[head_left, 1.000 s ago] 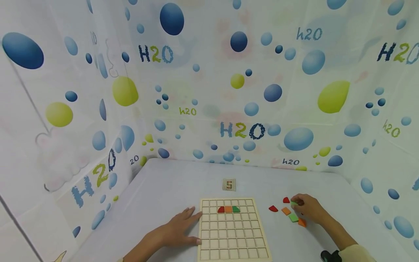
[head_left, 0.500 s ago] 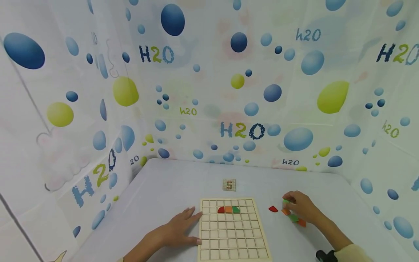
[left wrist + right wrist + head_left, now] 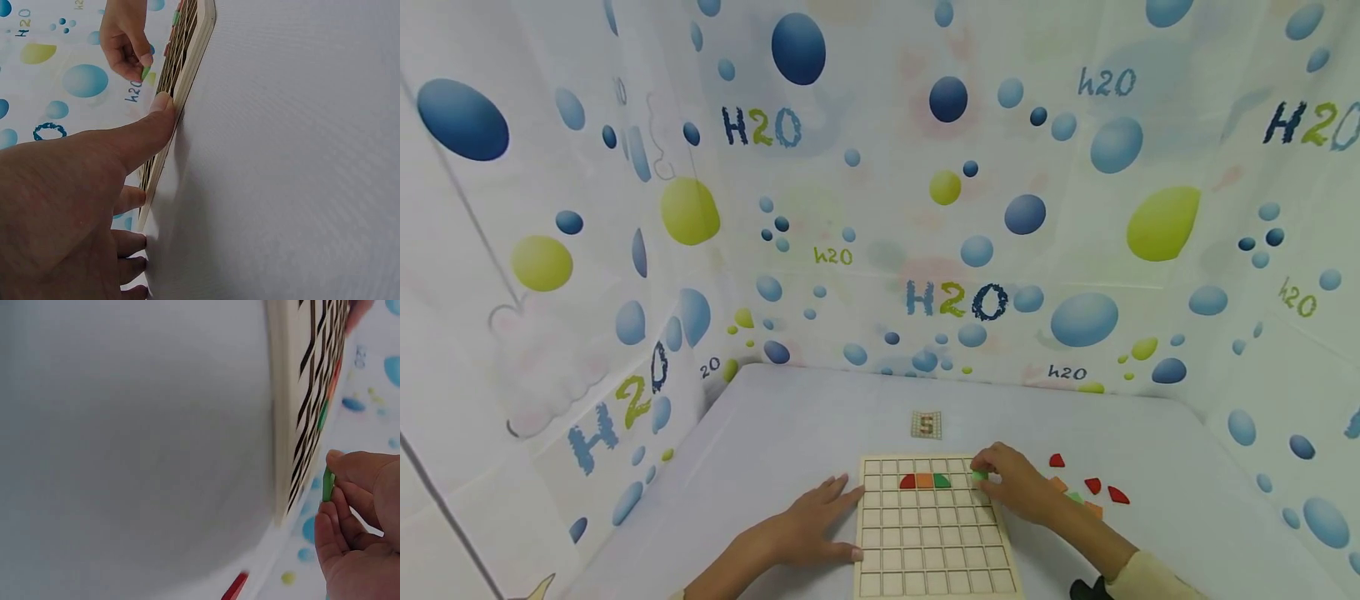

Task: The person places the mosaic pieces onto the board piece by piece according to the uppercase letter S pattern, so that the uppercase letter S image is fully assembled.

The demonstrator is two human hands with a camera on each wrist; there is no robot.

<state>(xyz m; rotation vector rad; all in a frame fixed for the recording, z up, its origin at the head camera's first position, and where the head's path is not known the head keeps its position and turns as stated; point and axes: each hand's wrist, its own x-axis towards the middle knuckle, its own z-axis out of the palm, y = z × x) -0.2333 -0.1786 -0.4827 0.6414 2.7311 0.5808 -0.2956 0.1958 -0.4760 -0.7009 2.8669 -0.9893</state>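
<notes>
A pale wooden grid board (image 3: 932,529) lies on the white table. In one of its upper rows sit a red quarter-round tile (image 3: 908,481), an orange square tile (image 3: 925,480) and a dark green quarter-round tile (image 3: 942,481). My left hand (image 3: 808,525) rests with spread fingers at the board's left edge, thumb tip on the rim in the left wrist view. Over the board's upper right corner, my right hand (image 3: 1018,483) pinches a light green tile (image 3: 328,484) between thumb and fingers. The fingers cover part of that tile.
Right of the board lie several loose tiles, among them a red tile (image 3: 1118,495), an orange tile (image 3: 1093,509) and a light green tile (image 3: 1075,497), partly behind the right forearm. A small patterned card (image 3: 927,425) lies beyond the board. Printed curtains surround the table.
My right hand has carried the light green tile leftward from the loose tiles to the board's upper right corner. More red tiles now show where that hand was. My left hand has stayed put.
</notes>
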